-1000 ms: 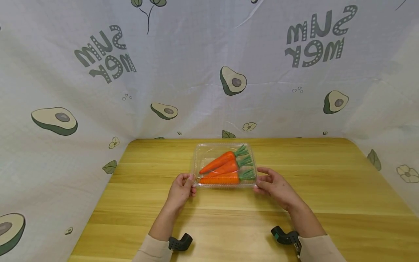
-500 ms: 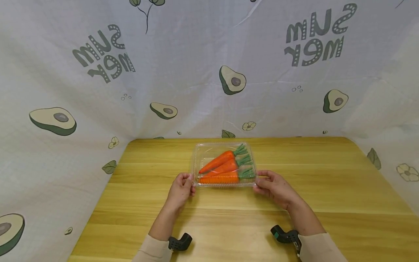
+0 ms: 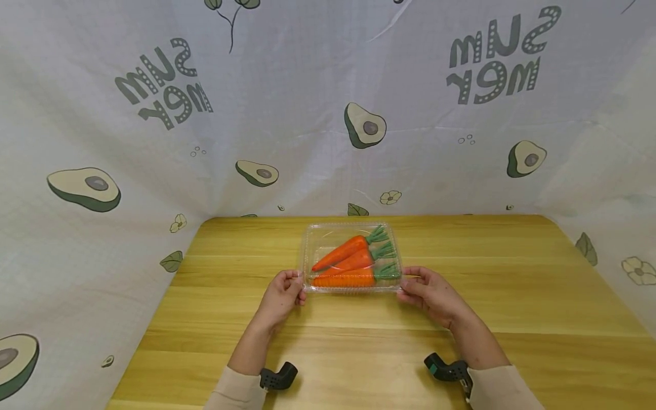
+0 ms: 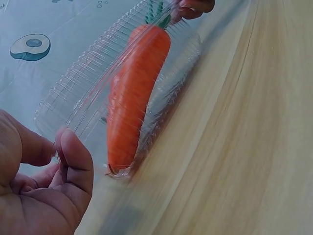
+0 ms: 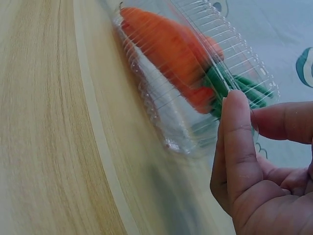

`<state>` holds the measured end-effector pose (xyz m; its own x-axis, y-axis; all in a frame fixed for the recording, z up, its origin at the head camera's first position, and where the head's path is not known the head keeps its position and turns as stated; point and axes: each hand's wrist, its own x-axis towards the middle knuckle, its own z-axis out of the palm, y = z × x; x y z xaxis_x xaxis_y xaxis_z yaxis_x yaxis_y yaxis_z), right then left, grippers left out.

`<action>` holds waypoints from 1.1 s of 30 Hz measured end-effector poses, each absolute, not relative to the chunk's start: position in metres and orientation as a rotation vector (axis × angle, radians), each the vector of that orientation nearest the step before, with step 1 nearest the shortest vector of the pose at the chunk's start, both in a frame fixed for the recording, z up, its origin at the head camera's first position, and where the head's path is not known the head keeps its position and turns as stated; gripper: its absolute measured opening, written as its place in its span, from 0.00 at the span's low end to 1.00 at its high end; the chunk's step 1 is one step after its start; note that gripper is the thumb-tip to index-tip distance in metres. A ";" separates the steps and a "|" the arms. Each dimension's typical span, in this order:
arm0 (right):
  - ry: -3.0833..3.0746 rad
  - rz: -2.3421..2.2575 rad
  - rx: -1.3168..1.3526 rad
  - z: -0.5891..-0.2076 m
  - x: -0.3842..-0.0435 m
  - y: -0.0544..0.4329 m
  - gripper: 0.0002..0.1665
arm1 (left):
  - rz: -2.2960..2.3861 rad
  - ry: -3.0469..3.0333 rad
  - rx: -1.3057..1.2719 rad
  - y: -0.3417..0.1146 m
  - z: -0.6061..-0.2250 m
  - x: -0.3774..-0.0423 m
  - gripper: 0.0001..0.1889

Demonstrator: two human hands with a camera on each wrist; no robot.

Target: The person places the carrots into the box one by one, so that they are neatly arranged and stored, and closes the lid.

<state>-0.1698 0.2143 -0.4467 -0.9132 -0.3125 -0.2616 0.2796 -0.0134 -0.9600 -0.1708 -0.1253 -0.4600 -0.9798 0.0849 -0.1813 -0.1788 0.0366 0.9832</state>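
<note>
A clear plastic clamshell box (image 3: 318,236), its lid down, holds three orange carrots (image 3: 348,256) with green tops pointing right. My left hand (image 3: 280,296) pinches the box's near left corner between thumb and fingers. At the near right corner my right hand (image 3: 430,293) pinches the rim the same way. The left wrist view shows the thumb and finger of the left hand (image 4: 49,186) meeting at the ridged edge, beside the tip end of a carrot (image 4: 137,98). In the right wrist view, the right hand (image 5: 264,161) grips the rim close to the green tops (image 5: 220,88).
The box is over the far middle of a wooden table (image 3: 359,353). Behind and at both sides hangs a white cloth (image 3: 307,85) printed with avocados and lettering. Black wrist mounts (image 3: 279,377) sit at both sleeves.
The box and both hands stay nearly in place. The right index finger has come down slightly along the box's side, and the left forearm has shifted a little to the left.
</note>
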 end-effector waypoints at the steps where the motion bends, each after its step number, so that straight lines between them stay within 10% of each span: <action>1: 1.873 -1.977 -0.035 -0.447 -0.170 0.215 0.33 | 2.053 2.120 -0.098 -0.125 -0.460 -0.171 0.13; 33: 1.908 -1.987 0.034 -0.447 -0.167 0.212 0.30 | 2.027 2.154 -0.109 -0.124 -0.458 -0.170 0.14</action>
<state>-0.1674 0.2123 -0.4471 -0.9258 -0.2555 -0.2784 0.2886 -0.0023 -0.9575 -0.1696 -0.1236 -0.4583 -0.9809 0.0704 -0.1814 -0.1767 0.0672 0.9820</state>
